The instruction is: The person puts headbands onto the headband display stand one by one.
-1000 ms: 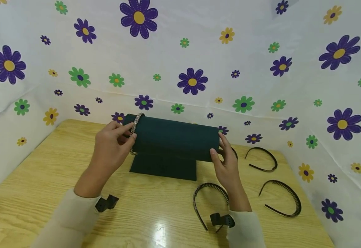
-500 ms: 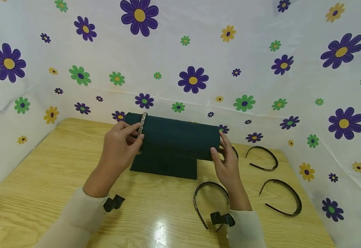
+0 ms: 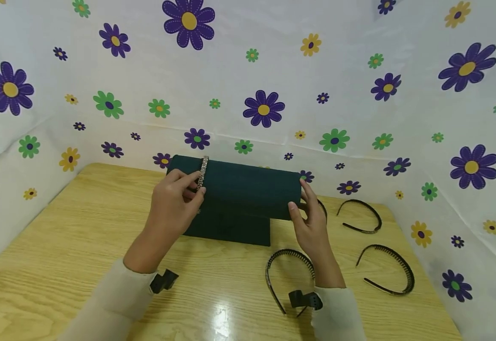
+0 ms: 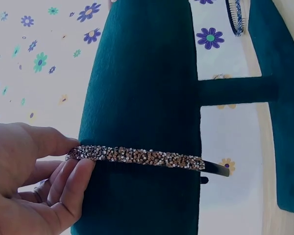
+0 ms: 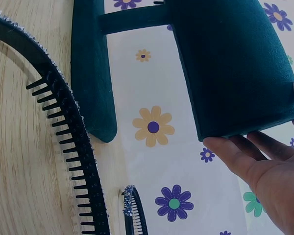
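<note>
A dark green display stand (image 3: pixel 248 187), a padded horizontal roll on a flat base, stands on the wooden table. Around the left part of the roll sits a headband (image 4: pixel 142 156) covered in small glittering beads, its dark end sticking out past the roll's edge in the left wrist view. My left hand (image 3: pixel 173 201) pinches this headband between thumb and fingers. At the roll's right end, my right hand (image 3: pixel 311 225) holds the stand, thumb on the near side and fingers at the end. Part of the headband behind the roll is hidden.
Black toothed headbands lie on the table (image 3: pixel 81 227): one (image 3: pixel 269 274) in front of the stand, partly behind my right wrist, one (image 3: pixel 407 274) at the right, another (image 3: pixel 375 220) farther back. A further headband (image 3: pixel 323 208) is partly hidden behind my right hand. Flower-printed cloth surrounds the table.
My left hand has slid the beaded headband to the right along the roll, away from its left end. The right hand has kept its place on the stand.
</note>
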`<state>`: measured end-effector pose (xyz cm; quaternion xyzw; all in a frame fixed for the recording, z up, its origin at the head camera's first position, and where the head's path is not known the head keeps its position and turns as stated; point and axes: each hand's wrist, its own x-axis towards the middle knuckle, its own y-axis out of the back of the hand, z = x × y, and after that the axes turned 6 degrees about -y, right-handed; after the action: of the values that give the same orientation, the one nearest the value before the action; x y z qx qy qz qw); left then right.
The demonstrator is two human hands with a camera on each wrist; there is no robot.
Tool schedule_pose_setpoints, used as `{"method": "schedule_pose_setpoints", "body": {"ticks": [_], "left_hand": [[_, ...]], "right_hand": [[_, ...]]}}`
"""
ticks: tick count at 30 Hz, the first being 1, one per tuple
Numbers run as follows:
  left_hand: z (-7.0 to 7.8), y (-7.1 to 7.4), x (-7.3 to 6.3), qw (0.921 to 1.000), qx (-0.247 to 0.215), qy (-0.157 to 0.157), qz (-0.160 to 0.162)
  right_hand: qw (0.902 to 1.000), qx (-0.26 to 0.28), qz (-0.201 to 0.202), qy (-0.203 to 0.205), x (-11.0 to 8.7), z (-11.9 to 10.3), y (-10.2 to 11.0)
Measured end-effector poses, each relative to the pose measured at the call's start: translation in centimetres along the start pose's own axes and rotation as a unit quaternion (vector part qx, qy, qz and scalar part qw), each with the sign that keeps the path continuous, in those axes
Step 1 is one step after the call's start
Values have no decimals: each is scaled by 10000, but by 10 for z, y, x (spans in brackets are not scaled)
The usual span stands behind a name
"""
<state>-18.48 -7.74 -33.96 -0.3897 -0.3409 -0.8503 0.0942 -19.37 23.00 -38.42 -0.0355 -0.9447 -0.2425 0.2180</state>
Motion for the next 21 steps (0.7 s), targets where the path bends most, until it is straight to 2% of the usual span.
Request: {"method": "schedule_pose_setpoints", "body": {"ticks": [7,21], "left_hand": [[4,-8,-1,9999,-116,-67,-39],[5,-9,-1,9995,-330,-17,-21]], "right_hand": [[10000,52,-18,-21,1,1,0],[10000,7,-40,-76,1,0,0]]}}
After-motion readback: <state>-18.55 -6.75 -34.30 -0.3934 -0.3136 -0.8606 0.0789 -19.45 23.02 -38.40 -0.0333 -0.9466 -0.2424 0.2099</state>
